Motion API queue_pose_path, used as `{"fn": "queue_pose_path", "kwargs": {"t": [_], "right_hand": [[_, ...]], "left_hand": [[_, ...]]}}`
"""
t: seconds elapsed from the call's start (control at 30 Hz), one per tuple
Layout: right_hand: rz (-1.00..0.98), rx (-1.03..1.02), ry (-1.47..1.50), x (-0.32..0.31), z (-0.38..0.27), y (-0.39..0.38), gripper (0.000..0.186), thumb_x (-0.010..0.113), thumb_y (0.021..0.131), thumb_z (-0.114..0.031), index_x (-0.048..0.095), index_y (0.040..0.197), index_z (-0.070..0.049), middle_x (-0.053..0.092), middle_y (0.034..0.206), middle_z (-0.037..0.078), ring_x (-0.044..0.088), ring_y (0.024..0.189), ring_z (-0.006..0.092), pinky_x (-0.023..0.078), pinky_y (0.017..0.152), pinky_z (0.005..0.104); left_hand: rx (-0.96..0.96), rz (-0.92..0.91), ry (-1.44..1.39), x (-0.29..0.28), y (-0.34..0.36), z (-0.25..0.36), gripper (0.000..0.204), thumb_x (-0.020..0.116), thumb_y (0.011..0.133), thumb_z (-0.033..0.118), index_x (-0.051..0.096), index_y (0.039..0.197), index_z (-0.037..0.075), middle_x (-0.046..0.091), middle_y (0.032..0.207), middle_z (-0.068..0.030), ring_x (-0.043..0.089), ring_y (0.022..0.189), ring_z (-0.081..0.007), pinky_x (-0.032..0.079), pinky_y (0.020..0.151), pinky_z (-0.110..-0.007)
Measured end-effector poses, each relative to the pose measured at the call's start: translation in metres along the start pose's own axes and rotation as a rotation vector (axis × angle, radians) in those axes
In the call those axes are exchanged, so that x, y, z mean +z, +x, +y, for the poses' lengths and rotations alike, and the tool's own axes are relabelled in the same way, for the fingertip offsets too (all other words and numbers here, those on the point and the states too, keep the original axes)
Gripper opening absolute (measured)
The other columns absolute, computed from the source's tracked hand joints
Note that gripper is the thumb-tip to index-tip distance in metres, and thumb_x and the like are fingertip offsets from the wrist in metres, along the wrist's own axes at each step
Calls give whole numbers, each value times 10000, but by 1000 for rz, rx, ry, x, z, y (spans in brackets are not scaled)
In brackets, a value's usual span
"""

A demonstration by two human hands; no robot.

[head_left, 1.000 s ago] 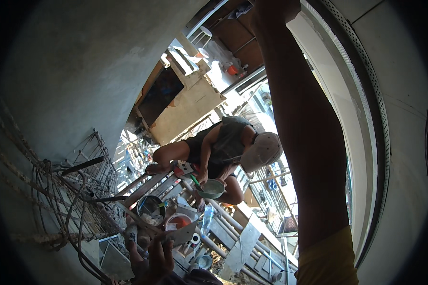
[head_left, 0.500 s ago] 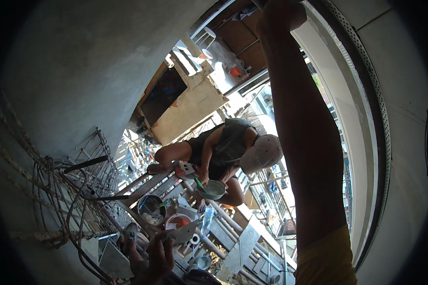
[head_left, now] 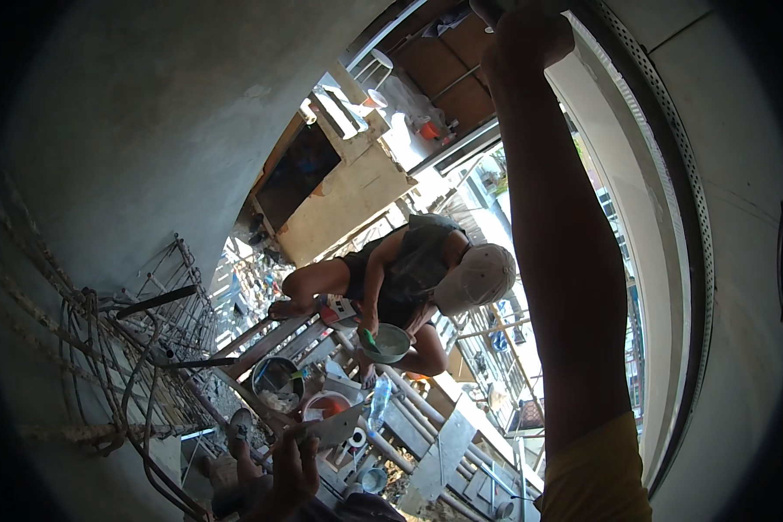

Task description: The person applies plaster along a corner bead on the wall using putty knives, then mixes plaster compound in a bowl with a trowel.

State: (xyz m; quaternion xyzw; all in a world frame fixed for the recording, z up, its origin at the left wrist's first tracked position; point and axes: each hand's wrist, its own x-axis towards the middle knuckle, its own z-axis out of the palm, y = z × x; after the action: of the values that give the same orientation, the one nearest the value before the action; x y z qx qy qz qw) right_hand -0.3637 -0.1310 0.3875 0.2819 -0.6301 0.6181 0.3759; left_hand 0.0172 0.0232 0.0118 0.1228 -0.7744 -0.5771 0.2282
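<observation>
My right hand [head_left: 531, 39] is raised far up at the top edge, its arm in a yellow sleeve stretched beside the pale curved ledge. Its fingers are closed round a dark object [head_left: 489, 10] that the picture's edge cuts off, so its kind is unclear. Low in the view, my left hand [head_left: 294, 470] is closed on a flat grey plate [head_left: 333, 427], held out over the buckets. Below, a co-worker [head_left: 422, 265] in a pale cap sits with a round bowl [head_left: 390, 344] of grey stuff and grips a green-handled tool [head_left: 371, 339].
A bucket [head_left: 277, 380], a tub with reddish contents [head_left: 325, 405] and a plastic bottle [head_left: 379, 402] stand on the scaffold of poles and boards [head_left: 439, 457]. Bent rods and cables [head_left: 135, 374] stick out at left. A smooth grey wall [head_left: 165, 104] curves along the upper left.
My right hand has shifted slightly right and down, along with its dark object. The co-worker's green-handled tool has moved a little lower at the bowl. My left hand stays nearly still.
</observation>
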Motion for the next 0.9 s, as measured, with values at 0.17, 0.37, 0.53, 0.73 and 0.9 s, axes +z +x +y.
{"fn": "queue_pose_path", "kwargs": {"t": [0.17,0.37,0.53,0.73,0.9], "right_hand": [[-62,130,38,-5,5,-19,197,597,834,-55,452,702,-50,410,678,45,397,606,160,389,565,360],[-13,-42,23,-12,16,14,175,637,812,-78,500,716,-28,469,671,61,492,653,166,443,597,363],[-193,-432,-598,-22,58,5,110,612,853,-82,594,879,24,613,834,151,658,773,242,575,562,303],[-333,122,167,-15,4,-19,185,618,782,-81,617,864,85,643,807,211,674,750,271,549,681,356],[-454,23,-370,-2,-49,-18,143,681,796,-104,604,853,3,617,791,157,655,751,258,529,652,384]], "left_hand": [[48,8,106,-1,1,1,217,475,945,140,524,1092,-13,600,859,-226,601,763,-400,456,673,-461],[-23,32,-81,2,-1,2,218,491,944,147,527,1090,-10,602,857,-228,599,759,-411,457,669,-469],[179,-23,467,-1,-2,-2,222,490,945,147,520,1100,-9,606,853,-231,604,755,-412,459,672,-475],[-83,19,-139,-1,3,5,230,484,946,157,516,1098,-14,619,886,-240,619,787,-416,469,681,-467],[-14,23,-61,3,-1,1,232,479,950,165,513,1095,-14,620,875,-233,622,782,-413,475,667,-457]]}}
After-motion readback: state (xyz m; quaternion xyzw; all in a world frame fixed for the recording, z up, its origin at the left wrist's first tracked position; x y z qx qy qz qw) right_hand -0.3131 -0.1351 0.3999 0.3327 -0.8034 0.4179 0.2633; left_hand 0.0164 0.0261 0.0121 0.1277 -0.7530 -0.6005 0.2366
